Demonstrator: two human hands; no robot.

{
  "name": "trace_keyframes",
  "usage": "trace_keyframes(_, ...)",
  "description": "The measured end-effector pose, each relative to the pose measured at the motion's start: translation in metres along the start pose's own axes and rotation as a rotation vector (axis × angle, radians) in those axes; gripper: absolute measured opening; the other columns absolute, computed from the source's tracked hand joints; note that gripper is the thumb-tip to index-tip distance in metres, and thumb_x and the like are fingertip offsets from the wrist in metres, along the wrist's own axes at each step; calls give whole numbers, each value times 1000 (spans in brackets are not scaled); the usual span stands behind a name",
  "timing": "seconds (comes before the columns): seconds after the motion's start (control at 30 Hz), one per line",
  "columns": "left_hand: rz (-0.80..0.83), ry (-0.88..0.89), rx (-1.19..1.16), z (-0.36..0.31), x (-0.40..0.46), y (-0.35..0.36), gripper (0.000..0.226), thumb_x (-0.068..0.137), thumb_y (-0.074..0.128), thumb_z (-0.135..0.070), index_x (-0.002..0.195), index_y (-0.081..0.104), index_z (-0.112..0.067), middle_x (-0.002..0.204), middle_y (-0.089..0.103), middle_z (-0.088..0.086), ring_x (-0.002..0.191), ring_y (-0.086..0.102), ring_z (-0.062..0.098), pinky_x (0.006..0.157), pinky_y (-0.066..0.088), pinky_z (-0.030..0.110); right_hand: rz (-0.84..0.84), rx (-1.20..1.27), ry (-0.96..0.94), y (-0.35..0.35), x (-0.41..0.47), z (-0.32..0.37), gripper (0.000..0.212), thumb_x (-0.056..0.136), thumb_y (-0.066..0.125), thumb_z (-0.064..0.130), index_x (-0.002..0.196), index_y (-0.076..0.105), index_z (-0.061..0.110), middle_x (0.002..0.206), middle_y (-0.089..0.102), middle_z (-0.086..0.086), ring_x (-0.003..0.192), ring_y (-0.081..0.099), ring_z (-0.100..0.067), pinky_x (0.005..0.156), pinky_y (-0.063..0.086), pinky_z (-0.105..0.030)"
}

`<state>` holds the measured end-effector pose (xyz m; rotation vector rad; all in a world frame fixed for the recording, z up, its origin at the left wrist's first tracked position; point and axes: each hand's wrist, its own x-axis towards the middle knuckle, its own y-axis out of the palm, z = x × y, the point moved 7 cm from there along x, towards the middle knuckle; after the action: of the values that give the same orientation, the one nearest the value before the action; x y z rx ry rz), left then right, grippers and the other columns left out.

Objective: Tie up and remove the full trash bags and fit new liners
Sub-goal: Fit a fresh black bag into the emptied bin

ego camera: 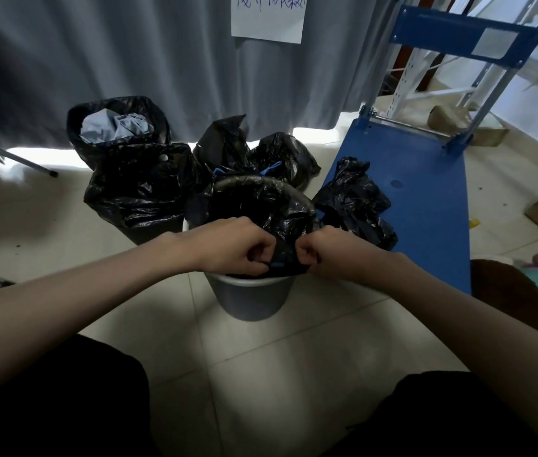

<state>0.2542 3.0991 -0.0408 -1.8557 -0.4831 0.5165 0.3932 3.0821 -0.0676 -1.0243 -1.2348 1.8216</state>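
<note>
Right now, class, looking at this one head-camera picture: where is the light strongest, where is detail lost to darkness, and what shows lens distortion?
Head view: brightest under the curtain hem, washing out the floor there; corners darken; the black liner both hands grip loses its folds; the blue cart frame leans, a wide-angle effect.

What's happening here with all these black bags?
A person is crouched over a grey bin, working on the black liner in it. Both the left hand and the right hand pinch the bag's near edge at the rim, fingers curled round the plastic. Behind stand another bin with a full open bag and a tied bag on the floor. One more black bag lies on the blue cart to the right.
</note>
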Motion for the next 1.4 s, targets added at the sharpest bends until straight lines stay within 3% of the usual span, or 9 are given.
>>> trace_keyframes(0.23,46,42,167,-4,-34,7,15,87,58,-45,84,55,-31,83,58,-15,75,54,5,66,47,28,107,-34,37,3,-5,9,17,83,50,9,75,59,21,79,61,2,76,61,-24,67,53,-40)
trace_keyframes(0.33,16,93,196,-9,-46,12,32,93,46,-56,86,64,-30,85,59,-15,76,57,6,67,49,30,46,0,30,-2,-1,16,19,86,47,12,74,61,7,72,62,-13,61,53,-27,59,49,-42)
trace_keyframes(0.43,-8,123,232,-11,-54,17,44,97,37,-55,86,68,-26,86,57,-12,74,57,10,64,48,31,-14,35,30,-5,1,25,4,87,54,13,83,54,14,77,60,-7,67,54,-24,62,47,-41)
trace_keyframes(0.73,-25,141,321,-2,-68,24,58,89,20,-55,91,71,-28,89,65,-11,80,63,16,68,50,31,1,-108,53,14,8,31,33,82,66,17,88,34,20,85,46,-1,76,48,-24,62,42,-40)
trace_keyframes(0.9,10,116,419,0,-73,25,59,90,19,-53,87,71,-25,77,68,-5,72,64,21,63,50,32,-10,-269,45,6,9,39,32,85,65,39,87,39,20,83,49,2,71,46,-20,55,35,-32)
trace_keyframes(1.03,-168,145,432,-2,-71,0,49,93,34,-50,66,63,-21,67,62,-5,63,60,24,61,51,34,30,-161,21,4,19,47,42,79,68,56,84,52,18,78,53,3,74,51,-19,52,34,-30)
trace_keyframes(1.17,-324,-53,381,19,-68,-16,22,88,59,-42,83,56,-21,86,56,-6,83,60,20,66,51,36,68,-161,-3,12,23,53,43,77,73,50,88,44,21,90,48,2,83,51,-21,55,35,-31)
trace_keyframes(1.27,-338,-292,368,47,-70,-17,32,85,67,-39,102,50,-17,104,50,0,97,56,22,70,48,36,55,-198,-15,15,26,57,48,76,74,49,91,37,23,99,41,1,96,44,-20,66,37,-33)
trace_keyframes(1.4,-349,-580,111,84,-74,-15,37,84,67,-40,93,38,-19,96,54,0,90,58,26,68,46,37,54,-163,-44,14,33,63,52,74,76,50,92,35,24,99,42,2,92,45,-19,65,40,-34)
